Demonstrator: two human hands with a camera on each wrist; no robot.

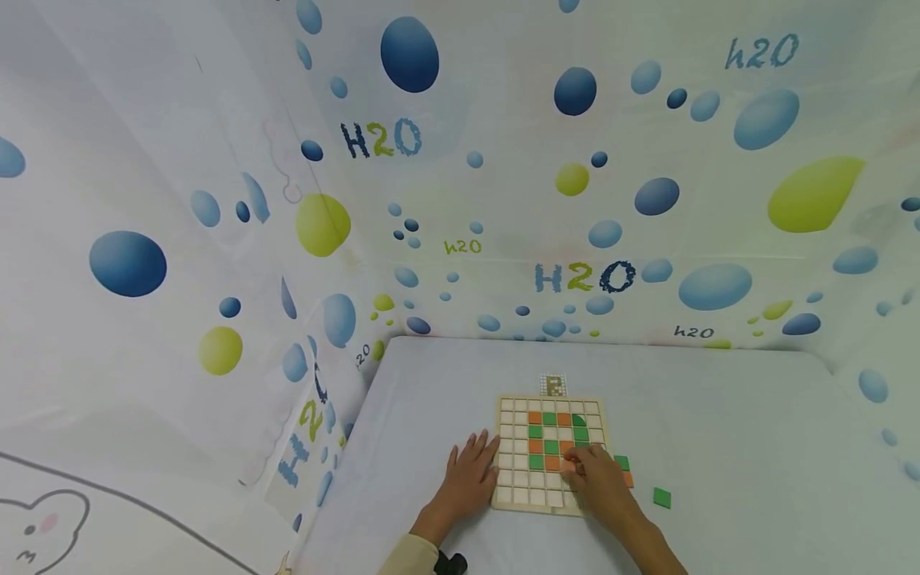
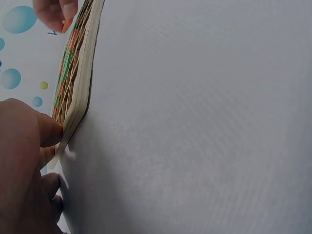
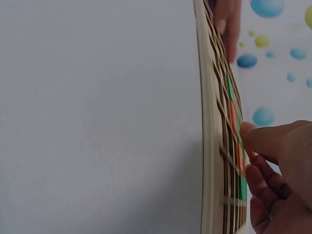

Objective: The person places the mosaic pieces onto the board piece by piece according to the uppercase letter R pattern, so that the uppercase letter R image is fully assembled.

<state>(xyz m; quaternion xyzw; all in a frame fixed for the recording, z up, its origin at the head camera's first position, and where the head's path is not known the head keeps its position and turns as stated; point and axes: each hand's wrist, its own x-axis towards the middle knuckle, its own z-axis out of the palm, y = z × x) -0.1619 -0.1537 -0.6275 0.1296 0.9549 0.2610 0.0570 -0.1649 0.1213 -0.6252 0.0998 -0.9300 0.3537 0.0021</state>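
Note:
A square wooden grid board (image 1: 532,508) lies on the white-covered table, with orange and green square tiles (image 1: 551,447) in some of its cells. My left hand (image 1: 470,475) rests flat at the board's left side, its fingers touching the edge. Over the right part of the grid, my right hand (image 1: 598,483) pinches a small orange tile (image 3: 251,156) between thumb and fingertips. The left wrist view also shows that orange tile (image 2: 67,24) just above the board. Part of the board's lower right is hidden under my right hand.
Right of the board lie a green tile (image 1: 621,462) and an orange tile (image 1: 628,479), with another green tile (image 1: 662,498) farther out. A small printed pattern card (image 1: 553,385) sits behind the board. Sheets printed with bubbles surround the table.

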